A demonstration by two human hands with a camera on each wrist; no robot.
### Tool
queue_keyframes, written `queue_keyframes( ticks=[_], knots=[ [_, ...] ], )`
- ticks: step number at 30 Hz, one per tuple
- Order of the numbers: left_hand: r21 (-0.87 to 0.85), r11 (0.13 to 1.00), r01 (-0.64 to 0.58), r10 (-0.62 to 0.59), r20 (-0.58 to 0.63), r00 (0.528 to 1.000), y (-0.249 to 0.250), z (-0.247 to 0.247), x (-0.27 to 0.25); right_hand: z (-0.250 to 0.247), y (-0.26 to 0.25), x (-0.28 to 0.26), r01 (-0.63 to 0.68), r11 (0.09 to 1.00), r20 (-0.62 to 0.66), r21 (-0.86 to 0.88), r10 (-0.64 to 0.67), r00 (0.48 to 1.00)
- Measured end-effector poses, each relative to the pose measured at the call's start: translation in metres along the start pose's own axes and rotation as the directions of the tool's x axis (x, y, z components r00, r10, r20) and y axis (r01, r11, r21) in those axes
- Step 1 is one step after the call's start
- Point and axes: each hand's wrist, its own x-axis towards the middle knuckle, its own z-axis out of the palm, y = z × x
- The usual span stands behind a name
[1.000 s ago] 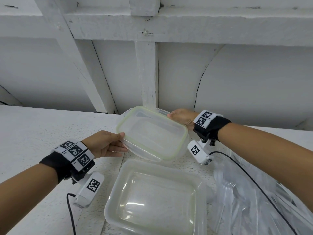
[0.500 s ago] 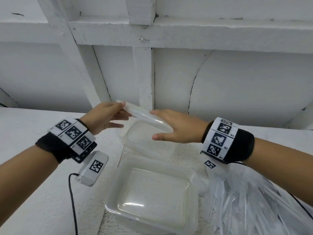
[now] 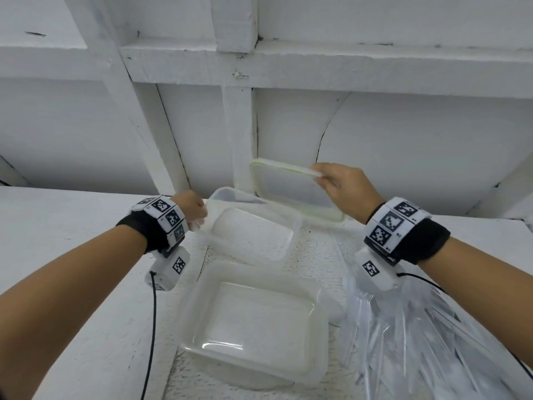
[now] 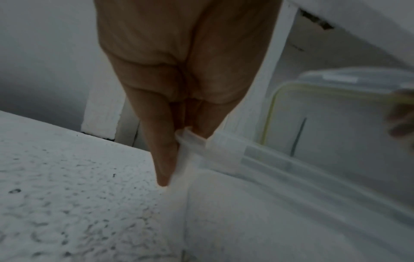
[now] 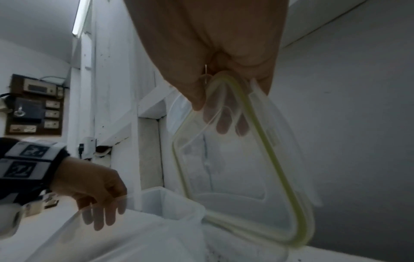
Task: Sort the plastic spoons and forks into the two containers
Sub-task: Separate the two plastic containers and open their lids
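2 clear containers (image 3: 253,235) (image 3: 253,321) sit open; bagged cutlery (image 3: 427,342) lies right of them.

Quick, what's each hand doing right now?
Left hand: pinching the rim of the far container.
Right hand: holding the lid by its edge.

My containers (image 3: 253,319) and lid (image 3: 291,190) are clear glossy plastic; the tabletop (image 3: 72,226) is rough, matt white paint; the bag (image 3: 418,336) is thin shiny film.

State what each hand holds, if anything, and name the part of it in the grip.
The right hand pinches the green-rimmed lid at its upper right corner. The left hand holds the far container by its left rim.
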Motion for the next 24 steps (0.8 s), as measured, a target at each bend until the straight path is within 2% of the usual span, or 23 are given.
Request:
queue_keyframes(
  ticks=[4,7,9,11,13,18,20,24],
  knots=[
    [-0.17,0.985,-0.022,0.009,-0.076,0.997,-0.008,-0.023,-0.007,-0.005,0.012,0.005,-0.243,0.947,0.061,0.209,0.235,0.97],
    [-0.309,0.95,-0.032,0.012,-0.066,0.998,-0.014,-0.04,-0.013,0.003,0.015,0.006,-0.397,0.794,0.207,0.461,0.339,0.918],
    [-0.369,0.929,-0.024,0.012,-0.035,0.999,-0.015,-0.044,-0.013,0.018,0.013,0.005,-0.487,0.698,0.312,0.524,0.375,0.873],
    [-0.374,0.927,-0.009,0.007,-0.007,1.0,-0.013,-0.04,-0.012,0.037,0.015,0.006,-0.575,0.622,0.395,0.531,0.419,0.818],
    [-0.344,0.939,-0.006,0.005,-0.003,1.0,-0.009,-0.033,-0.009,0.053,0.021,0.011,-0.647,0.584,0.45,0.491,0.466,0.762],
    [-0.248,0.968,-0.019,0.018,-0.007,1.0,0.004,-0.012,-0.003,0.058,0.015,0.015,-0.774,0.421,0.528,0.473,0.568,0.631],
    [-0.234,0.972,-0.021,0.023,0.008,1.0,0.01,-0.007,0.002,0.056,0.018,0.015,-0.787,0.411,0.531,0.459,0.584,0.614],
    [-0.174,0.985,-0.021,0.029,0.048,0.998,0.021,0.003,0.009,0.046,0.024,0.005,-0.787,0.472,0.464,0.397,0.637,0.615]
  ],
)
